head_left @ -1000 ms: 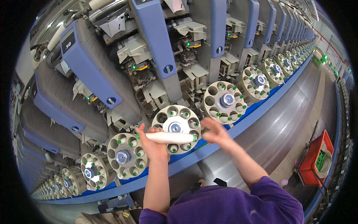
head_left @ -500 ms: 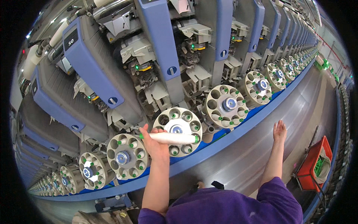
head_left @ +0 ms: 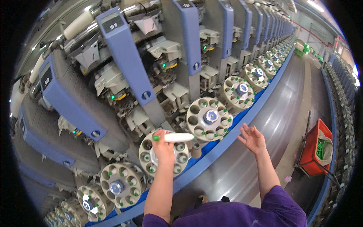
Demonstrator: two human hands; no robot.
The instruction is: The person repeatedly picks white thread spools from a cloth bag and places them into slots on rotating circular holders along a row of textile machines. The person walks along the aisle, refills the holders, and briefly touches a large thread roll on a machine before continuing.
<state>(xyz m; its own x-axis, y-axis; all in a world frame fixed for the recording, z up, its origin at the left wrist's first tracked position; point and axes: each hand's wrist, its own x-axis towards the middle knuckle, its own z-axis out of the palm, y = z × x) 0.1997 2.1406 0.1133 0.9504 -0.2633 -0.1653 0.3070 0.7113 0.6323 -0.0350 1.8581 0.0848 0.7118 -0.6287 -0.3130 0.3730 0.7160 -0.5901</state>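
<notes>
White numerals (head_left: 114, 26), on dark panels (head_left: 109, 19), atop blue machine housings (head_left: 126, 56)

Bobbin (head_left: 178, 137) before magazine (head_left: 152, 154); crate (head_left: 311, 162) far right, tubes (head_left: 320, 149) inside.

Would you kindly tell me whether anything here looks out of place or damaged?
A small pinkish thing lies on the floor near the red bin, odd because it sits loose; blur hides what it is. The held bobbin looks undamaged.
</notes>
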